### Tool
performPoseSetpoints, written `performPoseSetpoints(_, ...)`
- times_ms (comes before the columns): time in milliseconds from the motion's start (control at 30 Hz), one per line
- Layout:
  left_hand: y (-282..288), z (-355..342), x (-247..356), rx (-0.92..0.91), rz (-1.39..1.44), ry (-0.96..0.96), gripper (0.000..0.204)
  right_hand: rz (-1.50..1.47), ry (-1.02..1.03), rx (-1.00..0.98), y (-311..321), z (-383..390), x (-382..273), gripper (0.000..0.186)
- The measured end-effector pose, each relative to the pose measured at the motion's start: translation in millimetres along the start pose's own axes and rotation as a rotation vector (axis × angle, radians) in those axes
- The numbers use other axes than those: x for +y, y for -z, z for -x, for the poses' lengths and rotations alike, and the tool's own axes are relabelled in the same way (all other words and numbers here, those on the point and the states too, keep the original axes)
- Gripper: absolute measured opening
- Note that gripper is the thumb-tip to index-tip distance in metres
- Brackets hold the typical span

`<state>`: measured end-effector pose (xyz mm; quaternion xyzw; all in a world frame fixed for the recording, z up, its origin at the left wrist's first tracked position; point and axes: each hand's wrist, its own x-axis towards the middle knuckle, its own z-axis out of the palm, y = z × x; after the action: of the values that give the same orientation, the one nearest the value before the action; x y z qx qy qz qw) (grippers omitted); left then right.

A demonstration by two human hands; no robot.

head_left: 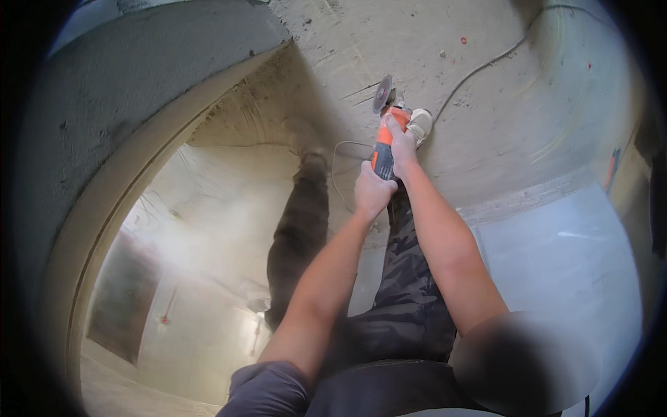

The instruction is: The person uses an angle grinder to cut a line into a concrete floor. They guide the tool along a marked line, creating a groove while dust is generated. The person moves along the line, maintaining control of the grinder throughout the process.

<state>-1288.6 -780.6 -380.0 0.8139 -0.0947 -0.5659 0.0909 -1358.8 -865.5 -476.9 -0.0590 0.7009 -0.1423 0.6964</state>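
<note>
An orange and black angle grinder is held out over the dusty concrete floor, its round disc at the far end. My left hand is closed round the rear of the grinder's body. My right hand grips it farther forward, behind the head, with the thumb along the orange housing. A white shoe shows just right of the grinder, at the end of my camouflage-trousered leg. My other foot stands in shadow to the left, blurred by haze.
A grey cable runs across the floor to the upper right. A rough grey wall edge and door frame curve along the left, with a hazy, dusty space beyond. A pale bluish surface lies at the right.
</note>
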Motion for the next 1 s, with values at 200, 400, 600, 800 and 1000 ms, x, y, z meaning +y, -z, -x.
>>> performPoseSetpoints(200,-25,13,-2,-0.053,0.383,0.076,0.052,0.436,0.161,0.06,-1,9,-19,0.044)
performPoseSetpoints(400,-31,-24,33,-0.179,0.673,0.169,0.053,0.792,0.142,0.147,-8,-41,-41,0.054)
performPoseSetpoints(600,-88,-80,16,-0.138,0.585,0.226,0.048,0.815,0.146,0.038,-4,-76,-42,0.052)
performPoseSetpoints(800,-122,-85,10,-0.014,0.528,0.335,0.046,0.805,-0.072,-0.038,24,-114,-30,0.05)
performPoseSetpoints(1000,-137,-85,5,-0.036,0.589,0.397,0.042,0.821,-0.152,-0.01,33,-126,-24,0.057)
